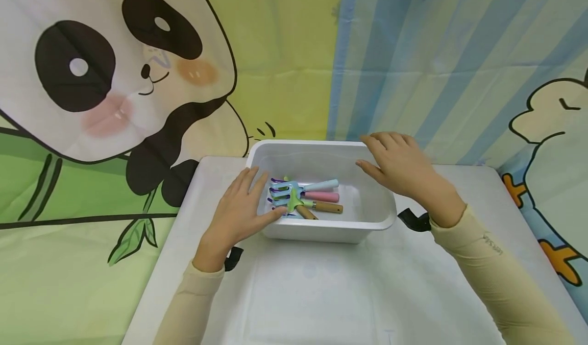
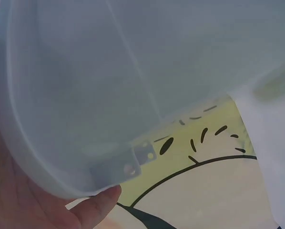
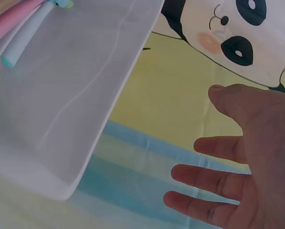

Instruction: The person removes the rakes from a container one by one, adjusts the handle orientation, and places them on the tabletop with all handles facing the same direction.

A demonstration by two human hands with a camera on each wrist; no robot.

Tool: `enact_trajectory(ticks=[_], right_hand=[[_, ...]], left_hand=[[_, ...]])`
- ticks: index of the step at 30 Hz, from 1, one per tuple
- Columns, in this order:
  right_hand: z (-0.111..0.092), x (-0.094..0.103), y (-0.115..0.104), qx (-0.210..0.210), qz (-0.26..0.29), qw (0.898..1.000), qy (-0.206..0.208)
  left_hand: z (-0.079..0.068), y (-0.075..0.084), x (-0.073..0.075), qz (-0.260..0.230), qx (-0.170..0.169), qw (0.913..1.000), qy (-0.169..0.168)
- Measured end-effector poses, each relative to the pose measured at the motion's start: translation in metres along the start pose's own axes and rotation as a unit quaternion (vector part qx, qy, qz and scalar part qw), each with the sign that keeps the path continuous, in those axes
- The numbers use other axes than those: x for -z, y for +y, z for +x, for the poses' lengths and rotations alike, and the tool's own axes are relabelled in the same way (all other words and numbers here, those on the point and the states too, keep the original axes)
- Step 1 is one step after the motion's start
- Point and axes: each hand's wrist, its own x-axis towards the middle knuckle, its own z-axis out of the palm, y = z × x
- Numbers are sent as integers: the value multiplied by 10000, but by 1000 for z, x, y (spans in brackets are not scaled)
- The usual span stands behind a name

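Observation:
A white plastic bin (image 1: 321,226) stands on the white table, holding several small garden forks with splayed tines. Among them lie a light blue fork (image 1: 321,185), a pink-handled one (image 1: 323,196) and a green one with a wooden handle (image 1: 328,206). My left hand (image 1: 239,207) rests at the bin's near left corner, fingers extended along its side and thumb over the front rim. In the left wrist view, a fingertip (image 2: 104,202) shows just past the bin's edge. Above the bin's right side hovers my right hand (image 1: 397,164), fingers spread and holding nothing.
The white table (image 1: 312,294) extends in front of the bin and to both sides. Behind it hangs a cloth backdrop with a large panda (image 1: 151,105) and blue stripes (image 1: 390,54). A black strap (image 1: 415,220) hangs at my right wrist.

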Motion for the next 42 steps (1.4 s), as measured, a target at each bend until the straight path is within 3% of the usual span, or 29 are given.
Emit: enact_trajectory(ticks=[9,18,22,26,29,42], right_hand=[[50,-15,-19,611,-167,9974,-339],[86,-39,-39,948,345,9894,-1047],[102,-55,-44,1088,1108,9763,-1508],[117,-73,-48,1273,1977,9512,-2000],[124,-85,-49,1395,2296,9359,-2279],[132,-152,-31,927,2441,9189,-2959]], left_hand=[[2,3,-6,-10,-36,9999,-99],[3,7,-10,106,-3,9996,-244],[2,8,-12,133,-12,9997,-195],[2,9,-14,145,9,9997,-206],[3,10,-15,180,35,9995,-272],[3,9,-17,224,67,9995,-207]])
